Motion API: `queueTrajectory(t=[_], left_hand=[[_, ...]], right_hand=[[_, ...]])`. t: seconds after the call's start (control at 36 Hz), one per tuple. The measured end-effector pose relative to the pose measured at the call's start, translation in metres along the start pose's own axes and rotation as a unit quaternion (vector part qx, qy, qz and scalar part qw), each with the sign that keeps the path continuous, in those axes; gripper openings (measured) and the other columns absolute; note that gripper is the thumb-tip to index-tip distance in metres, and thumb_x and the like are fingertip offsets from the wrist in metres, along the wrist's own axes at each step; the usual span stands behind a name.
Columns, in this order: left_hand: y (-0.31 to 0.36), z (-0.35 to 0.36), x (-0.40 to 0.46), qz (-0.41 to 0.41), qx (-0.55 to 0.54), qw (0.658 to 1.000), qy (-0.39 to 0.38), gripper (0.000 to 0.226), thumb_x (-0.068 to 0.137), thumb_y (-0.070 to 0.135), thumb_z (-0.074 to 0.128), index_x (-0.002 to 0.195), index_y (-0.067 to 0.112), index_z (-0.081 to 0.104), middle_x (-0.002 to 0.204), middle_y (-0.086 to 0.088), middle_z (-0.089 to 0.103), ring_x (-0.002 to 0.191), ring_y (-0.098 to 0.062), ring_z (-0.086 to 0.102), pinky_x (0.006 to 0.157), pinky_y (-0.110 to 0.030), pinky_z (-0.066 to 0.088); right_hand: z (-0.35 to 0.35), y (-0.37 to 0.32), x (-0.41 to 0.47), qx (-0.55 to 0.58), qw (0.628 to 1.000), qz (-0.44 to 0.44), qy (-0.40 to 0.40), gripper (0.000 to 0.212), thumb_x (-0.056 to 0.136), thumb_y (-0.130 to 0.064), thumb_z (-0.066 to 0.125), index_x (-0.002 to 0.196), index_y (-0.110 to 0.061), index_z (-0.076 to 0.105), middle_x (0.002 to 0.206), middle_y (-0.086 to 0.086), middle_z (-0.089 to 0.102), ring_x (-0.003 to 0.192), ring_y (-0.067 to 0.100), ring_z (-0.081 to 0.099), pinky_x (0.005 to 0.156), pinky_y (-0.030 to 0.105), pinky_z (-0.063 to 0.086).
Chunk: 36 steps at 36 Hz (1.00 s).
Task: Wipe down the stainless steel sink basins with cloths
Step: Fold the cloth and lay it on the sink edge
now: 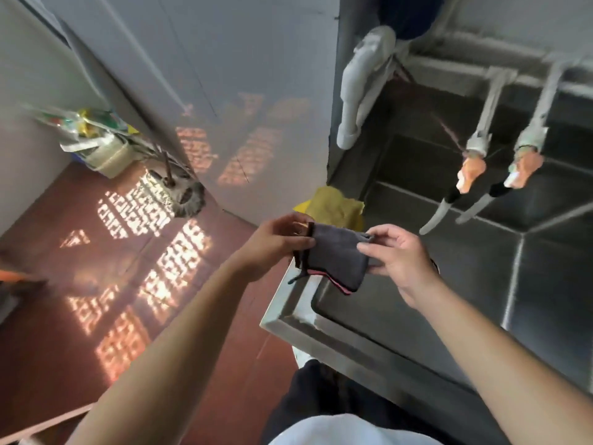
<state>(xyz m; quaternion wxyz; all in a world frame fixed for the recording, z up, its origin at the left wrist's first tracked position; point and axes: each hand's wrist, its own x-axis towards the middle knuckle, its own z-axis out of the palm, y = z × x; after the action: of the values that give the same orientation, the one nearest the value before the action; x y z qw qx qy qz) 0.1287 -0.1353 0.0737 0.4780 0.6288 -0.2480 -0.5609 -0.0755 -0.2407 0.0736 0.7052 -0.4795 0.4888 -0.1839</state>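
Observation:
I hold a folded dark grey cloth (337,255) with a red-trimmed edge over the left corner of the stainless steel sink (288,313). My left hand (276,242) pinches its left edge. My right hand (398,255) pinches its right side between thumb and fingers. A yellow cloth (333,207) lies just behind, on the sink's left rim by the wall. The dark steel basin (481,252) opens to the right of my hands.
Two taps (475,168) with orange fittings and hose ends hang over the basin. A white cloth (359,88) hangs at the back left of the sink. On the red tiled floor at left stand a mop head (183,194) and a bucket of bags (102,146).

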Motion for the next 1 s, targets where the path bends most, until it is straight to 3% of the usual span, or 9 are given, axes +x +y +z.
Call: queueTrajectory(t=[0.11,0.28,0.33,0.39,0.44,0.56,0.64,0.81,1.0], left_hand=[[0.011,-0.012,0.045,-0.042,-0.007,0.999,-0.022,0.034,0.087,-0.006,0.065,0.084,0.028,0.068,0.080,0.001,0.061,0.076,-0.022,0.054,0.064,-0.031,0.044],[0.035,-0.019,0.106,-0.063,0.034,0.997,0.004,0.022,0.089,0.001,0.067,0.099,0.019,0.064,0.087,0.001,0.068,0.077,-0.013,0.064,0.061,-0.028,0.053],[0.035,-0.018,0.126,-0.061,0.051,0.996,0.034,0.026,0.089,0.000,0.067,0.106,0.019,0.066,0.103,-0.003,0.068,0.089,-0.017,0.063,0.064,-0.028,0.054],[0.028,-0.013,0.141,-0.059,0.066,0.993,0.083,0.043,0.089,0.001,0.067,0.127,0.020,0.059,0.131,-0.002,0.055,0.111,-0.020,0.057,0.079,-0.030,0.052],[0.017,-0.007,0.144,-0.058,0.133,0.982,0.118,0.059,0.091,0.006,0.067,0.143,0.022,0.047,0.139,0.004,0.040,0.123,-0.018,0.047,0.096,-0.031,0.043],[-0.014,0.010,0.121,-0.069,0.277,0.956,0.072,0.067,0.086,0.022,0.071,0.147,0.019,0.043,0.143,-0.010,0.048,0.129,-0.028,0.049,0.114,-0.045,0.037],[-0.035,0.016,0.090,-0.068,0.367,0.926,0.060,0.078,0.079,0.042,0.066,0.150,0.021,0.040,0.155,-0.004,0.037,0.140,-0.022,0.038,0.118,-0.038,0.031],[-0.068,0.030,0.028,-0.002,0.521,0.853,0.020,0.077,0.085,0.056,0.053,0.155,0.035,0.027,0.165,0.003,0.018,0.153,-0.024,0.011,0.122,-0.047,0.019],[-0.067,0.082,-0.014,0.065,0.485,0.871,-0.046,0.080,0.094,0.053,0.056,0.158,0.026,0.017,0.166,0.004,0.015,0.153,-0.019,0.010,0.125,-0.042,0.014]], right_hand=[[0.005,0.000,0.038,0.030,0.999,0.034,0.021,0.016,0.087,0.002,0.065,0.090,-0.013,0.063,0.084,0.002,0.069,0.078,0.021,0.065,0.071,0.045,0.059],[0.001,-0.005,0.095,0.070,0.996,0.060,0.011,0.013,0.089,-0.003,0.065,0.092,-0.016,0.064,0.088,0.005,0.067,0.073,0.019,0.065,0.058,0.034,0.056],[-0.001,0.000,0.118,0.075,0.994,0.076,0.034,0.015,0.090,-0.006,0.065,0.102,-0.015,0.065,0.095,0.007,0.068,0.081,0.020,0.066,0.060,0.034,0.057],[-0.002,0.011,0.140,0.044,0.992,0.077,0.087,0.037,0.088,-0.015,0.069,0.124,-0.018,0.059,0.114,0.003,0.065,0.098,0.020,0.065,0.072,0.036,0.057],[-0.005,0.025,0.149,-0.060,0.990,0.054,0.118,0.059,0.086,-0.027,0.072,0.140,-0.027,0.048,0.133,-0.003,0.053,0.118,0.018,0.056,0.092,0.033,0.048],[-0.012,0.051,0.127,-0.172,0.981,0.025,0.083,0.064,0.086,-0.039,0.070,0.145,-0.031,0.045,0.149,0.001,0.048,0.136,0.020,0.045,0.106,0.031,0.040],[-0.026,0.071,0.094,-0.255,0.966,0.012,0.025,0.062,0.088,-0.040,0.066,0.146,-0.028,0.046,0.158,-0.002,0.037,0.145,0.015,0.034,0.115,0.030,0.029],[-0.055,0.092,0.024,-0.424,0.905,0.032,0.017,0.063,0.091,-0.049,0.058,0.149,-0.033,0.038,0.164,-0.003,0.021,0.151,0.017,0.019,0.120,0.043,0.023],[-0.079,0.092,-0.068,-0.442,0.888,0.035,0.122,0.064,0.092,-0.051,0.056,0.150,-0.033,0.037,0.164,-0.003,0.020,0.151,0.017,0.018,0.120,0.044,0.023]])
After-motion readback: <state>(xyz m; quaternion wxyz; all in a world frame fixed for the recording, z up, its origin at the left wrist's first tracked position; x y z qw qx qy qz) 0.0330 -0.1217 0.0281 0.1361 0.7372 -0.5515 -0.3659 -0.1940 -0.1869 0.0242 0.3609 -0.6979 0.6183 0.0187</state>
